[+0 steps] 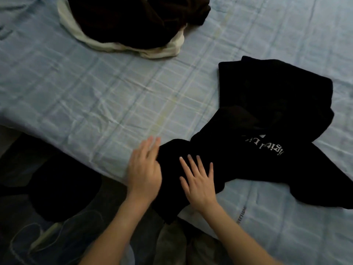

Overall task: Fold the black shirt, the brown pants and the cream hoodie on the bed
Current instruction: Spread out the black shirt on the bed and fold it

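The black shirt (267,131) lies crumpled at the right of the bed, white lettering showing, one end hanging over the near edge. My left hand (144,169) rests with fingers apart at that end's left edge. My right hand (198,180) lies flat and spread on the same part of the shirt. At the far side, the brown pants (133,18) sit bunched on top of the cream hoodie (118,45), which shows only as a pale rim beneath them.
The bed (86,88) has a wrinkled light blue checked sheet. Its near edge runs diagonally from the left down to the right. Below it on the floor lie dark items (63,190) and a pale cable (44,238).
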A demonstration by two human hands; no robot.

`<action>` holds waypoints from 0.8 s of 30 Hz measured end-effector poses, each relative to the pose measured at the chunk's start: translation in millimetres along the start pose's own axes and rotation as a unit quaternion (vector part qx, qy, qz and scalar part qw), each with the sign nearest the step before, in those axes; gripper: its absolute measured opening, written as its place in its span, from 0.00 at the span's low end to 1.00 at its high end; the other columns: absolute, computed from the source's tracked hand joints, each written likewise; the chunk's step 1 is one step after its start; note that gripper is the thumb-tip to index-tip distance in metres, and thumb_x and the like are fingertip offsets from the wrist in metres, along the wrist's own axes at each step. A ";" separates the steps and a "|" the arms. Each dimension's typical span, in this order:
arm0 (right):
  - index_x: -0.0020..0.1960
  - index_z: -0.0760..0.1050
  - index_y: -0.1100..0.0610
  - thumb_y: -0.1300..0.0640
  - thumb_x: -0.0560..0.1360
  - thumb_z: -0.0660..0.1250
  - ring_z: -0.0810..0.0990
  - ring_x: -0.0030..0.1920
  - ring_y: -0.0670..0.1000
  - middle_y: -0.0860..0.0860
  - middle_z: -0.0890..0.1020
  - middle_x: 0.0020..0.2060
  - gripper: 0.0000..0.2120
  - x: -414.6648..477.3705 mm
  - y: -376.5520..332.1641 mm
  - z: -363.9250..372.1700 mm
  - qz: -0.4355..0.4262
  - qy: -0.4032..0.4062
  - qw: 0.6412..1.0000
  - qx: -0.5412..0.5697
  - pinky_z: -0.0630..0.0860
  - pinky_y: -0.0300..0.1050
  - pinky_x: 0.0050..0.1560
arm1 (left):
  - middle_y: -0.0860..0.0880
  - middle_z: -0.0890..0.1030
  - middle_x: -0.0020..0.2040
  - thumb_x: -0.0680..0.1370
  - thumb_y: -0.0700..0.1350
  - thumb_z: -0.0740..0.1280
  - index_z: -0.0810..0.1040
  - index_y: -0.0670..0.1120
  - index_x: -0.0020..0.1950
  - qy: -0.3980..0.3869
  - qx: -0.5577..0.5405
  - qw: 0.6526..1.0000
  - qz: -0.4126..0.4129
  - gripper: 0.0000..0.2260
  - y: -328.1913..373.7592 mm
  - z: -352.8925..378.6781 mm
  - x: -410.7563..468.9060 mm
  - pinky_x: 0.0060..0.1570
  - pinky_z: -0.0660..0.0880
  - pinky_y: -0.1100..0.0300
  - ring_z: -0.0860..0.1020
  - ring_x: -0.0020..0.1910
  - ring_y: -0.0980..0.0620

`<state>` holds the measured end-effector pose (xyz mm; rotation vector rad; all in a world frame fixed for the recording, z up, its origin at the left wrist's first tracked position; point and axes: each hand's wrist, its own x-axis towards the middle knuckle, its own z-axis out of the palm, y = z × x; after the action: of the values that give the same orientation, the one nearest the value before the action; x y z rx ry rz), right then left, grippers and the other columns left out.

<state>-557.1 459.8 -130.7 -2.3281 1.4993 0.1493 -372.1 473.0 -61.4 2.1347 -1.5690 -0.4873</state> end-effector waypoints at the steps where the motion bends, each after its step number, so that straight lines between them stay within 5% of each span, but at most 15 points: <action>1: 0.80 0.51 0.46 0.41 0.81 0.48 0.53 0.79 0.54 0.48 0.59 0.78 0.28 0.4 2.9 8.0 0.001 0.007 1.000 -0.007 0.48 0.65 0.76 | 0.45 0.69 0.74 0.77 0.44 0.53 0.67 0.44 0.75 -0.044 0.050 0.994 0.086 0.25 2.5 18.1 -2.0 0.72 0.60 0.47 0.66 0.73 0.45; 4: 0.80 0.55 0.49 0.43 0.81 0.52 0.56 0.78 0.52 0.47 0.60 0.78 0.28 -0.1 14.1 19.8 -0.025 0.028 0.999 0.014 0.50 0.62 0.75 | 0.49 0.63 0.77 0.81 0.54 0.46 0.61 0.48 0.78 -0.175 0.176 0.961 0.120 0.26 -16.8 59.1 -6.6 0.74 0.57 0.47 0.60 0.76 0.48; 7: 0.79 0.55 0.47 0.46 0.82 0.55 0.53 0.79 0.48 0.46 0.60 0.78 0.27 -9.3 29.0 12.8 -0.051 0.061 0.994 0.076 0.49 0.58 0.77 | 0.47 0.65 0.76 0.82 0.56 0.42 0.62 0.45 0.77 -0.201 0.212 0.948 0.130 0.28 -45.7 75.7 -11.2 0.73 0.58 0.47 0.63 0.75 0.46; 17: 0.78 0.62 0.51 0.53 0.80 0.58 0.57 0.78 0.53 0.51 0.64 0.76 0.26 -10.4 164.3 -85.9 0.071 0.219 0.970 0.077 0.57 0.59 0.76 | 0.45 0.67 0.74 0.80 0.54 0.53 0.65 0.42 0.75 -0.120 -0.008 0.980 0.160 0.26 93.5 88.6 86.1 0.73 0.59 0.48 0.64 0.74 0.47; 21: 0.79 0.59 0.50 0.51 0.80 0.58 0.55 0.79 0.54 0.50 0.62 0.77 0.28 21.7 243.6 -123.4 0.141 0.242 0.958 0.067 0.55 0.60 0.76 | 0.44 0.65 0.76 0.81 0.50 0.62 0.62 0.41 0.76 -0.122 -0.096 0.985 0.075 0.26 156.6 132.1 164.6 0.72 0.55 0.58 0.62 0.75 0.47; 24: 0.79 0.57 0.49 0.52 0.81 0.59 0.54 0.79 0.55 0.51 0.62 0.77 0.27 52.2 302.6 -143.6 0.168 0.245 0.953 0.062 0.54 0.60 0.77 | 0.41 0.67 0.73 0.80 0.50 0.65 0.63 0.41 0.76 -0.122 -0.115 0.986 0.005 0.27 187.9 162.3 220.9 0.72 0.59 0.55 0.64 0.73 0.45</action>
<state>-821.4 252.1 -86.7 -2.0822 2.0654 -0.4572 -542.8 190.5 -100.0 1.9490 -1.5627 -0.9099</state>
